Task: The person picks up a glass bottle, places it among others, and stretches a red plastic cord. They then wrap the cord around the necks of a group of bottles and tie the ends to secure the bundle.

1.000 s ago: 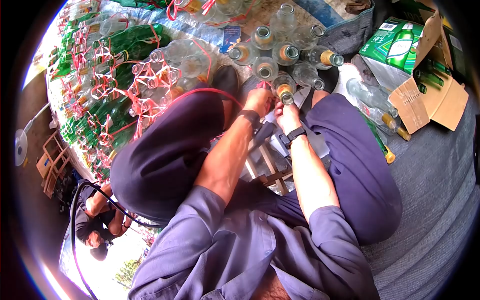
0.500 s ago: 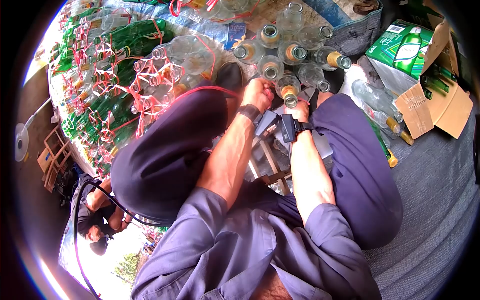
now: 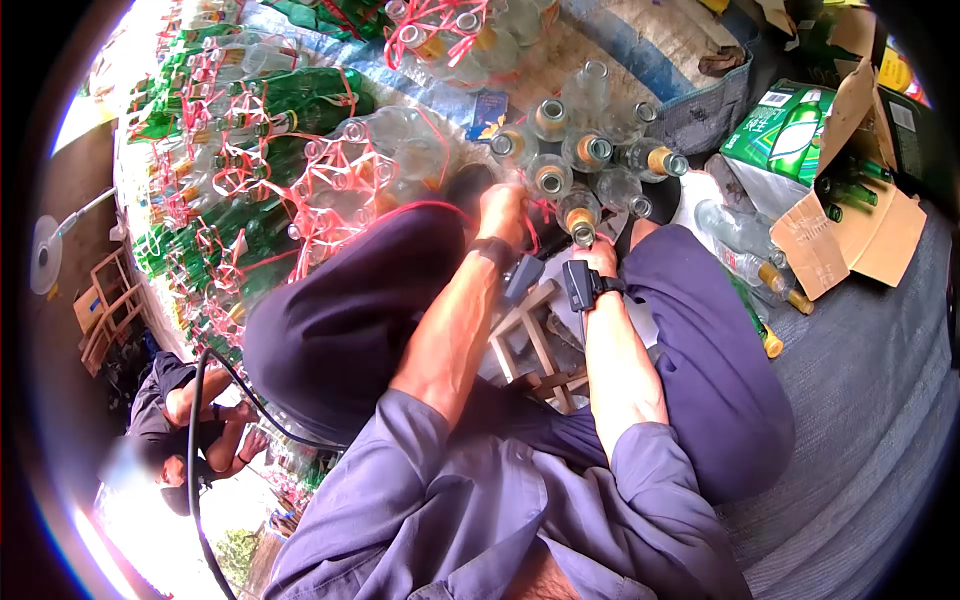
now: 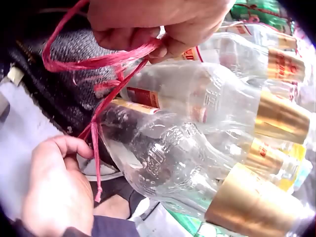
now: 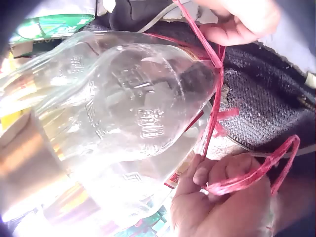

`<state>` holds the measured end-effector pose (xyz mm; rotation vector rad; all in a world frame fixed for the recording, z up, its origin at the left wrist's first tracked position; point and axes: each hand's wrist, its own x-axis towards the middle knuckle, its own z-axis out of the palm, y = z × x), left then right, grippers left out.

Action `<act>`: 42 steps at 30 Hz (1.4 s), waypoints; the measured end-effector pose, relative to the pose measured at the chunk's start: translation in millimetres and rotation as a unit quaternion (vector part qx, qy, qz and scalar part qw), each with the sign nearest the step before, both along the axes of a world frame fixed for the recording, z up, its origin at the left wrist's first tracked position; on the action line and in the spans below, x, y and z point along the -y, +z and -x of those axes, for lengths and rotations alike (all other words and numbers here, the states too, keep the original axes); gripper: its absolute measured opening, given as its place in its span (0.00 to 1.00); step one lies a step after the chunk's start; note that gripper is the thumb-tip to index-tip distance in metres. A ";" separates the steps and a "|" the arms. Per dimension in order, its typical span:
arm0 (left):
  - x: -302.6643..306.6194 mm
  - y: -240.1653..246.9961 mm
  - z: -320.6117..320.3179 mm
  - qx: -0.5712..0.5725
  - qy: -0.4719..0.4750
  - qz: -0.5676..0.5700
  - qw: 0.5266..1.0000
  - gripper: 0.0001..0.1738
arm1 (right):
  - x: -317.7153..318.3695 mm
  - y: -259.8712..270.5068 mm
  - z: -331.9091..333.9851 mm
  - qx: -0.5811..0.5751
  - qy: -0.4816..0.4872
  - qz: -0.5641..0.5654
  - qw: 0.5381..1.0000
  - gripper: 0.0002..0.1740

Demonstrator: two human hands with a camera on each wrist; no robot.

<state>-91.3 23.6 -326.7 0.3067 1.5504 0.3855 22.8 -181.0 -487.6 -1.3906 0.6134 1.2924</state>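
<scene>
Clear glass bottles (image 3: 579, 212) with gold neck bands stand in a cluster between the person's knees. Red twine (image 4: 96, 128) crosses the base of the nearest bottle (image 4: 153, 153), meeting there in a knot with a short loose tail. The left hand (image 3: 503, 215) is beside the cluster's left edge, its fingers curled round a long strand that bends back in a loop, clear in the left wrist view. Near that bottle's base, the right hand (image 4: 59, 182) pinches a short strand by the knot with a bent index finger; its thumb is partly hidden.
Many twine-tied green and clear bottles (image 3: 345, 165) fill the left side. At right are an opened carton (image 3: 790, 130) and loose bottles (image 3: 745, 250) on grey cloth (image 3: 850, 400). Low wooden bars (image 3: 525, 335) lie beneath the arms. Another person (image 3: 190, 420) is at lower left.
The hands were close together by the front bottle and are now farther apart. The left hand has drawn leftward with the twine; the right wrist has turned, and its hand stays by the bottle.
</scene>
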 end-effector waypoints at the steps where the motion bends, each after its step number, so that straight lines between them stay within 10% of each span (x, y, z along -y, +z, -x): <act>1: -1.9 8.5 1.5 0.007 -0.040 -0.027 0.999 0.06 | 8.5 -15.6 -2.7 0.052 0.081 -0.024 0.995 0.10; 5: 10.6 8.1 14.9 -0.019 -0.275 -0.252 0.928 0.05 | 5.7 6.9 -10.7 0.228 0.271 -0.132 0.926 0.07; 6: 12.1 13.6 17.0 -0.039 -0.336 -0.291 0.895 0.05 | -28.9 62.9 -5.7 0.018 -0.056 -0.024 0.998 0.07; 7: 11.6 2.5 25.3 -0.036 -0.334 -0.299 0.893 0.05 | -47.7 97.8 -2.8 -0.200 -0.372 0.085 0.903 0.08; 9: 9.6 -32.2 44.4 0.115 -0.380 -0.351 0.848 0.04 | -35.0 91.5 -1.9 -0.264 -0.307 0.039 0.914 0.08; 13: 1.5 40.5 24.7 0.028 -0.283 -0.164 0.945 0.05 | -46.5 114.3 15.2 -0.198 -0.221 0.039 0.954 0.06; 20: -11.4 118.1 21.3 0.076 -0.319 -0.228 0.917 0.05 | -81.3 196.6 41.6 -0.079 -0.051 -0.088 0.992 0.06; 27: -2.9 164.1 23.8 0.110 -0.429 -0.271 0.855 0.05 | -95.5 262.6 54.8 -0.051 0.051 -0.274 0.959 0.12; 29: -4.0 141.9 30.1 0.108 -0.547 -0.434 0.707 0.04 | -105.2 271.3 58.9 0.029 0.072 -0.207 0.975 0.20; 30: -2.0 141.0 31.9 0.144 -0.530 -0.413 0.727 0.04 | -99.5 282.9 56.8 0.212 0.180 -0.266 0.923 0.17; 37: -11.5 224.4 44.0 0.124 -0.535 -0.368 0.751 0.08 | -116.3 300.2 26.0 0.014 0.146 -0.162 0.976 0.06; 39: -17.8 232.0 50.3 0.150 -0.581 -0.465 0.651 0.09 | -118.3 304.2 12.5 -0.008 0.155 -0.161 0.975 0.07; 42: -15.7 268.2 55.6 0.091 -0.567 -0.369 0.731 0.09 | -119.2 313.0 -1.8 -0.020 0.178 -0.183 0.967 0.09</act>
